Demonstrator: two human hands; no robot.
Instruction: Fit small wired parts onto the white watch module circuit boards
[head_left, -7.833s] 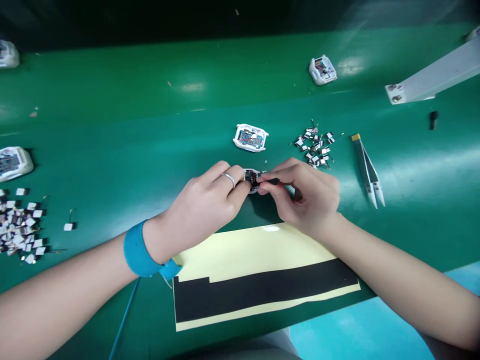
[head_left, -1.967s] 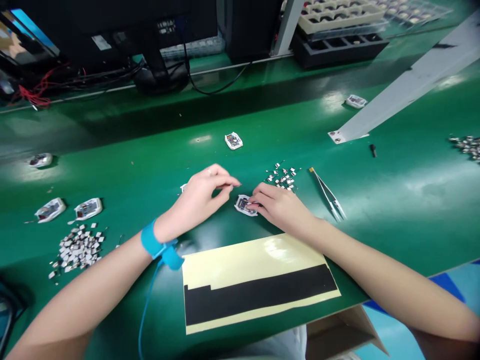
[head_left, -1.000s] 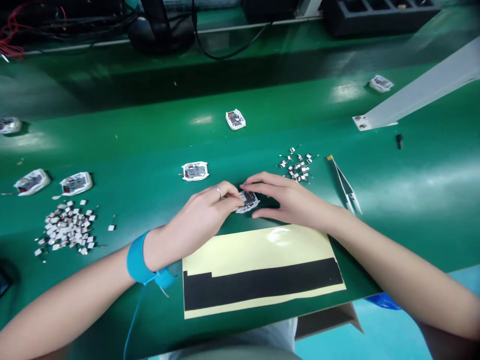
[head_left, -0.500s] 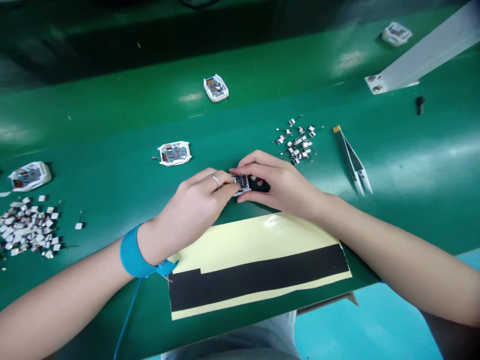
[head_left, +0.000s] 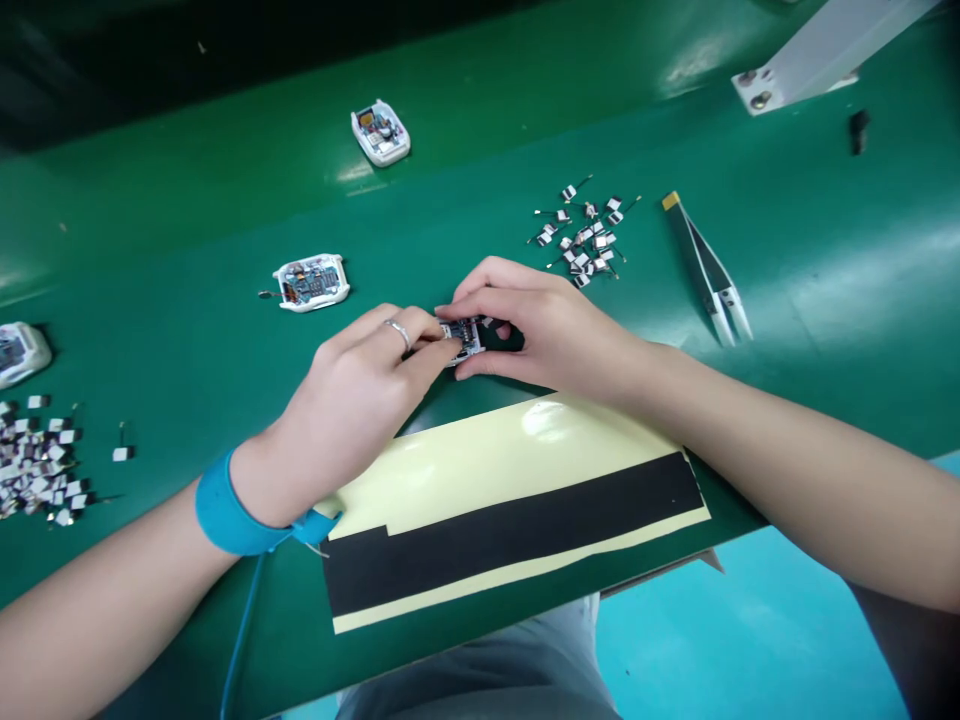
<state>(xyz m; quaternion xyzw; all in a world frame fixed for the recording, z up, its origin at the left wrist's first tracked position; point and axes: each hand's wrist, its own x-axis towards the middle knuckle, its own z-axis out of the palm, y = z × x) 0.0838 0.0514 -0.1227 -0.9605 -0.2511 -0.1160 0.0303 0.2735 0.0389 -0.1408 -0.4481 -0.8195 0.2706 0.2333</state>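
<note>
A white watch case (head_left: 466, 343) with a circuit board inside is held between both hands above the green bench. My right hand (head_left: 536, 325) grips its edges with thumb and fingers, palm side partly in shadow. My left hand (head_left: 367, 385), with a ring and a blue wrist strap (head_left: 229, 515), presses thumb and fingertips onto the case from the left. Those fingertips cover part of it, so I cannot see whether they pinch a small part. Just below the hands lies a yellow sheet (head_left: 480, 455) with a black strip (head_left: 517, 530).
Similar open cases lie behind (head_left: 381, 133), to the left (head_left: 311, 283) and at the far left edge (head_left: 21, 352). Small wired parts form one pile (head_left: 589, 240) behind my right hand and another (head_left: 41, 465) at left. Tweezers (head_left: 709, 270) and a white metal bracket (head_left: 825, 55) are at right.
The whole view has shifted, so bench items appear lower-left to upper-left of before. Both hands keep the same hold on the watch case, with little visible finger movement.
</note>
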